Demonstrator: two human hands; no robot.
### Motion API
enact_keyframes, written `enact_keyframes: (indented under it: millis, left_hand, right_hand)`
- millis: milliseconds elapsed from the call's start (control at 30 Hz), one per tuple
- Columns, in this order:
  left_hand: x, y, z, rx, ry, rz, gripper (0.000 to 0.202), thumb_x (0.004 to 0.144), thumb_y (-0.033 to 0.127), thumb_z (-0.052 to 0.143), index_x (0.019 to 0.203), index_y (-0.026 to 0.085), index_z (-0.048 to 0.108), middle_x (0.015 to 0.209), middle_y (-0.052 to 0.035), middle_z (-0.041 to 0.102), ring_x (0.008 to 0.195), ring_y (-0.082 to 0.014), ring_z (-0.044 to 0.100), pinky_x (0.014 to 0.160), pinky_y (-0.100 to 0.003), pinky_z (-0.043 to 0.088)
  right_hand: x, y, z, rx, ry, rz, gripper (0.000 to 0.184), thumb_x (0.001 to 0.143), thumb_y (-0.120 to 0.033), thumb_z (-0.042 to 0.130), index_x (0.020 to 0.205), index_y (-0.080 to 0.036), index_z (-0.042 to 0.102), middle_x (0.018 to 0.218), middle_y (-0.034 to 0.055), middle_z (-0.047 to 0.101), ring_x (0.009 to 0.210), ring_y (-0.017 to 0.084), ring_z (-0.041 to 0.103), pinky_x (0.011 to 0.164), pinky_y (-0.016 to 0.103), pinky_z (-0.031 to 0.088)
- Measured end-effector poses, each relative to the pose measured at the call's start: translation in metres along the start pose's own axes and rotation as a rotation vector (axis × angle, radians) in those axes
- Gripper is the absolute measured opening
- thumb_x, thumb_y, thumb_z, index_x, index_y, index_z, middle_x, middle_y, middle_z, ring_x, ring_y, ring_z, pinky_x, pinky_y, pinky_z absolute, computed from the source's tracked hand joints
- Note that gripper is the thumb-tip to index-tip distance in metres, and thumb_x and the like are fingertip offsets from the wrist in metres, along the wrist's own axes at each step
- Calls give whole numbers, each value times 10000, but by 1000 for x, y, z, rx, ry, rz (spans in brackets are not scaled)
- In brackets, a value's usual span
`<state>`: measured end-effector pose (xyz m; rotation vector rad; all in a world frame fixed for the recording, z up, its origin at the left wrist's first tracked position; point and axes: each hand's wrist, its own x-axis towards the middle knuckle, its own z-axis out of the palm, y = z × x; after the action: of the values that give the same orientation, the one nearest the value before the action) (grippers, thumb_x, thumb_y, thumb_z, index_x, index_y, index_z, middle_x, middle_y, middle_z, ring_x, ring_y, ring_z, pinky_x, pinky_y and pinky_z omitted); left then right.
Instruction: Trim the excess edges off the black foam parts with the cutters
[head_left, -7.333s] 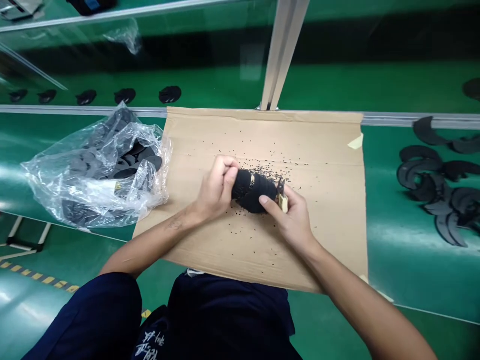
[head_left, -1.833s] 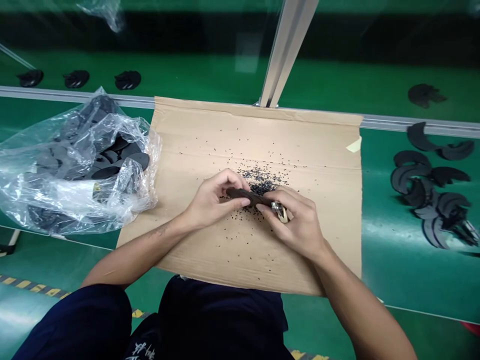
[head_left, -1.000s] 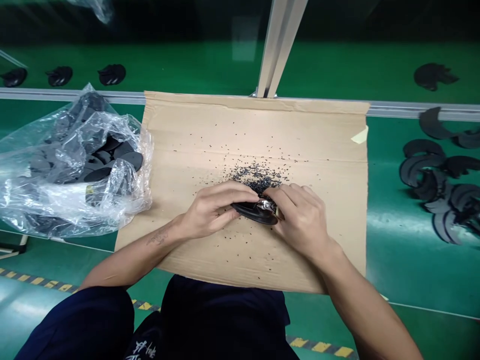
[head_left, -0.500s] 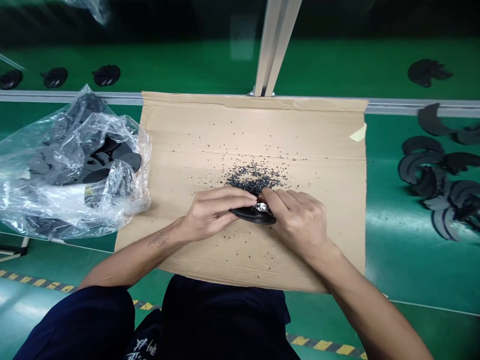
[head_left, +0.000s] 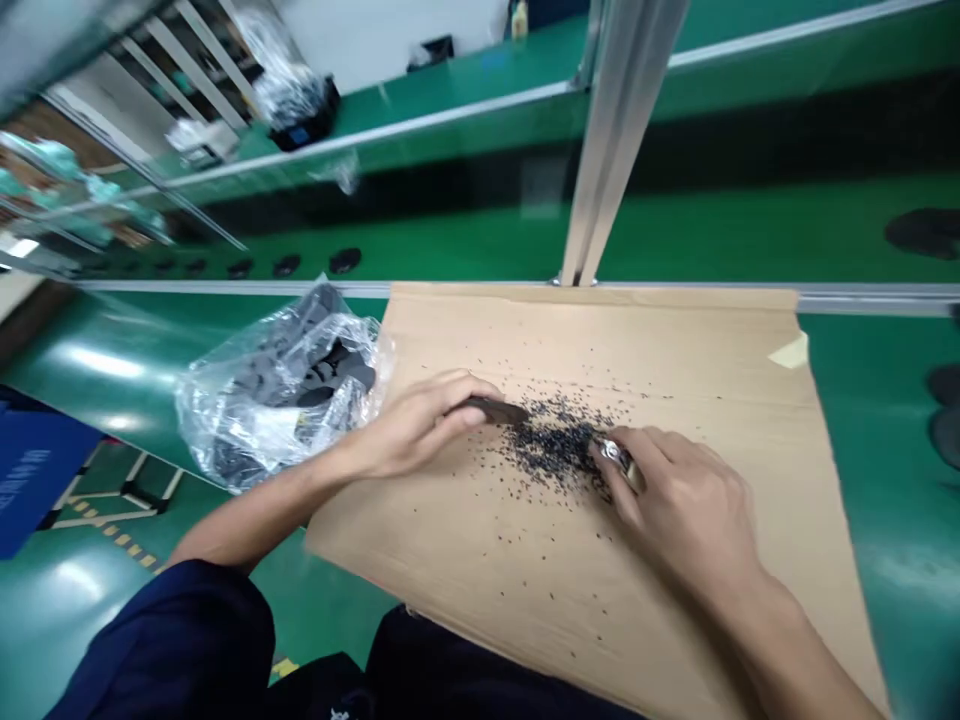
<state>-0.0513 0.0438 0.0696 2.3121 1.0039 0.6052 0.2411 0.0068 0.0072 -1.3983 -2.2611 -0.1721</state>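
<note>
My left hand pinches a thin black disc-like part between thumb and fingers, seen nearly edge-on. My right hand is closed around a small shiny metal clipper, mostly hidden in the fingers. The clipper is apart from the black part. Between and below both hands lies a pile of tiny black scraps, scattered over a cardboard sheet.
A clear plastic bag of black curved parts stands left of the cardboard. A metal post rises behind it. Several black parts line the back ledge; more black pieces lie at the right edge.
My hands have moved apart, and the clipper has come away from the black part. The view has swung left, showing more of the workbench and room there.
</note>
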Motion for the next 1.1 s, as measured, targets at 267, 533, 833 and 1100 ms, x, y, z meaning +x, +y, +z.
enact_keyframes:
  millis: [267,533,833,1100]
  left_hand:
    - [98,-116,-87,616,40,-252,406,994,302,479,1324,104,607,1287,-174,650,1199,-312,565,1118,-511,428]
    - [128,-123,-73,605,85,-448,343,881,135,495,1170,89,676,1245,-175,700,1197,-301,608,1106,-477,451]
    - [82,21,55,-17,-218,56,338,983,424,528,879,159,711,827,-37,708,718,-129,613,680,-250,481]
    - [36,18,62,203,79,29,333,987,357,540,758,153,670,750,-53,679,702,-151,594,697,-292,459]
  right_hand:
    - [-1,-3,7,28,-62,-23,115,933,-198,538,851,-170,614,730,59,674,617,182,576,605,297,386]
    - [-1,-3,3,-5,-93,79,37,865,-141,631,845,-172,630,775,62,697,714,201,601,679,316,384]
    - [4,-13,-10,-30,-196,138,135,925,-191,578,982,-147,692,881,124,743,882,263,654,763,351,368]
    - [9,-15,-12,19,-210,202,284,966,-217,492,1110,-74,691,1027,206,734,970,316,639,833,406,393]
